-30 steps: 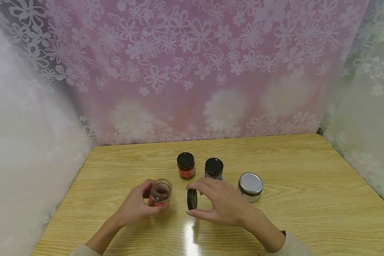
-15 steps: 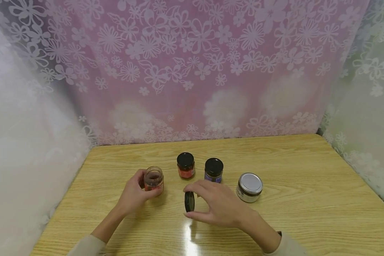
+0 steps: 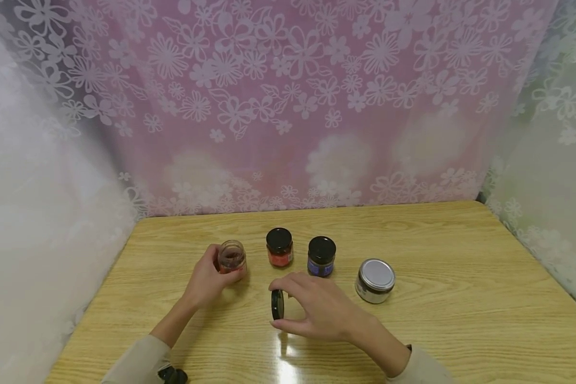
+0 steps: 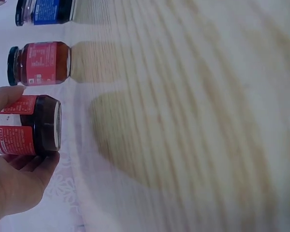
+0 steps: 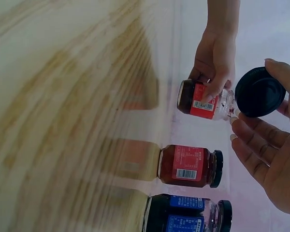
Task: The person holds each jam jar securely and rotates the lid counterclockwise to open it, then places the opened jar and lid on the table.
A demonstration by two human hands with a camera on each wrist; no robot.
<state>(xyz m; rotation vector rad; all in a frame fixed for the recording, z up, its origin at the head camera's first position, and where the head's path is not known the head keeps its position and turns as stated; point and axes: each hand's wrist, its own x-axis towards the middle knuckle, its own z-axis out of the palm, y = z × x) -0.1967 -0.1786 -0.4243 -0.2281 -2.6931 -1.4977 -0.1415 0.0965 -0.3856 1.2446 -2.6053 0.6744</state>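
Observation:
My left hand (image 3: pixel 210 278) grips an open glass jar (image 3: pixel 232 258) with a red label and dark contents. In the left wrist view this jar (image 4: pixel 23 137) is upright, its base a little above the table. Held on edge by its rim, a black lid (image 3: pixel 277 305) is pinched between the thumb and fingers of my right hand (image 3: pixel 324 309). The right wrist view shows the lid's dark inner face (image 5: pixel 261 92). Just right of the open jar stands a closed red-labelled jar (image 3: pixel 280 248) with a black lid.
A blue-labelled jar (image 3: pixel 321 257) with a black lid stands right of the red one. Farther right is a squat jar (image 3: pixel 375 281) with a silver lid. All rest on a wooden table (image 3: pixel 441 250), with a pink floral curtain (image 3: pixel 288 106) behind it.
The left hand has carried the open jar away toward the back and slightly left. The right hand has shifted a little left with the lid, uncovering the blue-labelled jar.

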